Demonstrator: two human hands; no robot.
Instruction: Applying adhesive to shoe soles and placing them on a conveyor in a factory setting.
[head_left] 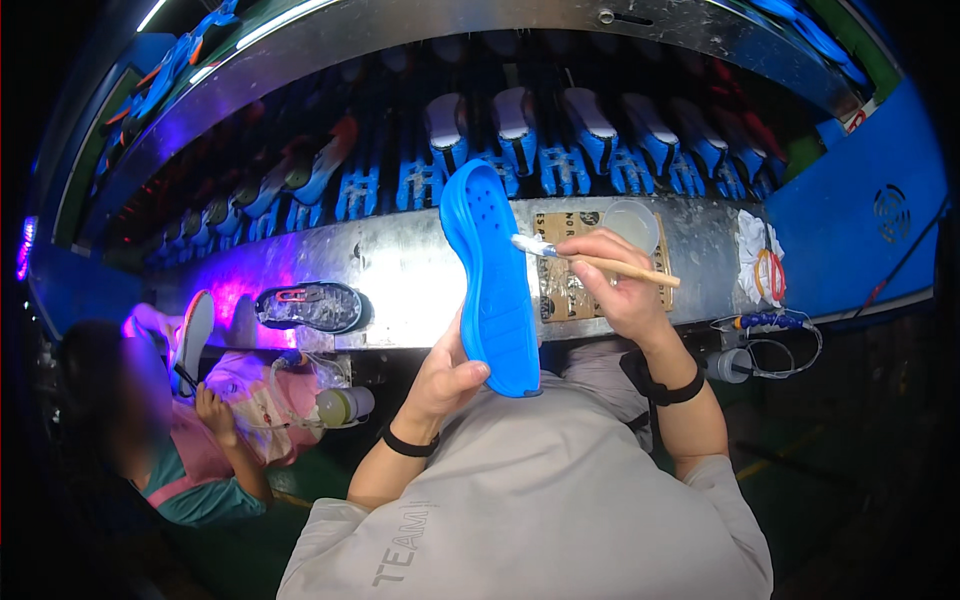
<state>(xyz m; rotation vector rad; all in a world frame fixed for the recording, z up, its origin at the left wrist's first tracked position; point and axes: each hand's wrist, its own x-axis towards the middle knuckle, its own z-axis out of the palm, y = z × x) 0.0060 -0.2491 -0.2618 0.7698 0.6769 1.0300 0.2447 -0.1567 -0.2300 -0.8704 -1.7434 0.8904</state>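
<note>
A blue shoe sole [495, 290] is held up in front of me, its hollow inner side facing me and its perforated end pointing away. My left hand [447, 372] grips its near end, with the thumb over the rim. In my right hand [625, 285] is a brush with a light wooden handle [640, 272]. White paste coats its bristles [533, 245], which are at the sole's right edge; whether they touch it I cannot tell. Beyond my right hand, a translucent round bowl [632, 226] stands on a piece of printed cardboard [565, 290].
A dark shoe upper [312, 306] lies on the metal bench [390, 250]. Behind it runs a row of soles on blue holders [515, 125]. A white cloth with coloured bands [760, 262] is at right. At left, a co-worker [190, 420] handles another sole [195, 330].
</note>
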